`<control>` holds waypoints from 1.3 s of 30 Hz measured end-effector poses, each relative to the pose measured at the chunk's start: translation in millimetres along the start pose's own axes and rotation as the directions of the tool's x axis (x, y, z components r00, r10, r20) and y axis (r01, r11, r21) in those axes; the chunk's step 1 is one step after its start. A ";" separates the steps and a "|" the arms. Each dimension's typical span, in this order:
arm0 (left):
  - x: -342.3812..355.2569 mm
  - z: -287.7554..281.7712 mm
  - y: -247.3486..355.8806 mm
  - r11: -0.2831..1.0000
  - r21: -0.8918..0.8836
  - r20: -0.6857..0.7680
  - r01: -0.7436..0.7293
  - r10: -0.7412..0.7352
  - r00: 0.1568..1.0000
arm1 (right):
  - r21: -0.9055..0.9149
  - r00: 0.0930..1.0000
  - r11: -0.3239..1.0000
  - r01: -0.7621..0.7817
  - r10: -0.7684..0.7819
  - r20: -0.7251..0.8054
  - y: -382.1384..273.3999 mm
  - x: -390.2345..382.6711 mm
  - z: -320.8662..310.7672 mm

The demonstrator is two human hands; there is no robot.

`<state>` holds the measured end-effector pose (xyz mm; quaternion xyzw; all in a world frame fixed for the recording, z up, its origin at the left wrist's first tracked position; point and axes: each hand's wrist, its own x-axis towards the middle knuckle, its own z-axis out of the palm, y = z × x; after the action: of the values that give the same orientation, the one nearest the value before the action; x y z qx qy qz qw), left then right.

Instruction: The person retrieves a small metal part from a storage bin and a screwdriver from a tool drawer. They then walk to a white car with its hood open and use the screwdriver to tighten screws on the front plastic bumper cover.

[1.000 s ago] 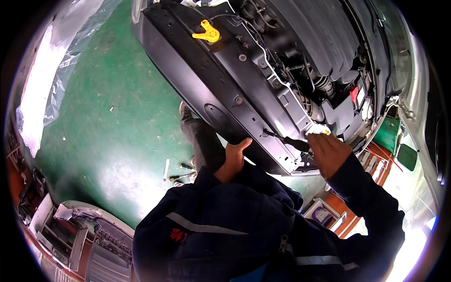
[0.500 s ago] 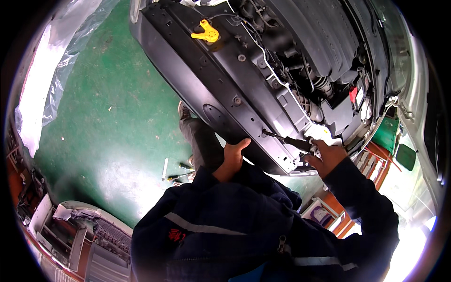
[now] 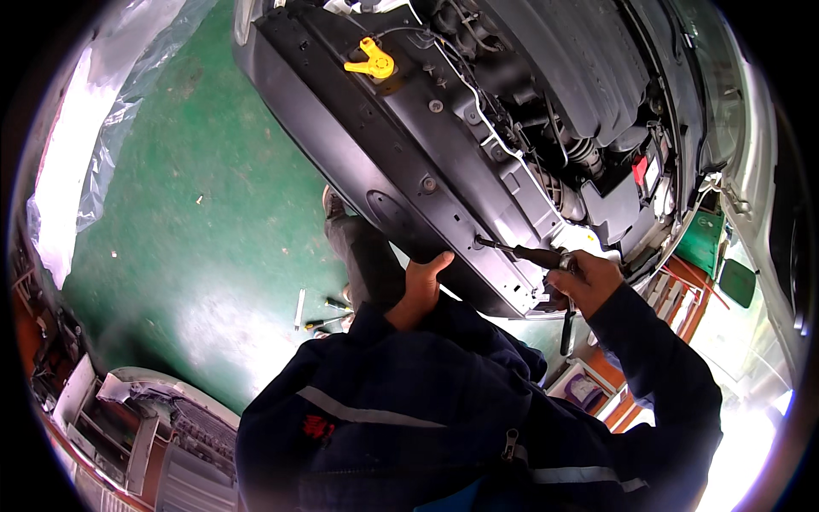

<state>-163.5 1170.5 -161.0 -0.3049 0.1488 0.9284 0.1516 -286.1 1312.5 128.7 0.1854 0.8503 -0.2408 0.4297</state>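
A ratchet wrench (image 3: 567, 330) with a long dark extension is in my right hand (image 3: 589, 280), whose fingers are closed around the ratchet head. The handle hangs below that hand. At the far end, the extension's tip meets a fastener spot (image 3: 479, 241) on the top of the car's black front bumper (image 3: 341, 145). My left hand (image 3: 421, 286) grips the bumper's near edge, thumb lying over the top; its other fingers are hidden beneath the edge.
An engine bay with a black engine cover (image 3: 563, 60) lies beyond the bumper. A yellow lever (image 3: 373, 61) sits on the front panel. Several hand tools (image 3: 320, 322) lie on the green floor (image 3: 196, 230). A removed white bumper (image 3: 175, 386) is at lower left, plastic sheeting (image 3: 111, 128) at upper left.
The ratchet's handle has swung into view below my right hand, and that hand's grip has shifted slightly on the ratchet head. My left hand has stayed in place.
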 end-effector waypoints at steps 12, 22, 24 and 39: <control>-1.0 -1.0 2.1 0.999 0.051 0.004 -0.002 0.002 1.000 | -0.229 1.000 0.973 0.005 -0.010 -0.020 -14.5 -3.9 3.7; 1.8 -1.2 1.6 1.000 -0.014 -0.010 0.003 -0.003 1.000 | -0.501 0.966 0.843 0.196 -0.253 -0.048 2.4 -10.2 7.1; -0.1 1.8 4.2 1.000 0.028 -0.013 0.004 -0.003 1.000 | -0.414 0.984 0.901 0.126 -0.166 -0.062 2.6 -6.4 7.4; 1.6 -2.0 4.3 1.000 0.004 0.001 0.020 -0.020 1.000 | -0.803 0.892 0.446 0.396 -0.395 0.220 -24.8 -18.4 -7.1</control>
<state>-165.2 1166.1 -162.8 -0.3054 0.1477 0.9267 0.1616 -293.3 1294.4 153.6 -0.2429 0.8797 0.0968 0.3972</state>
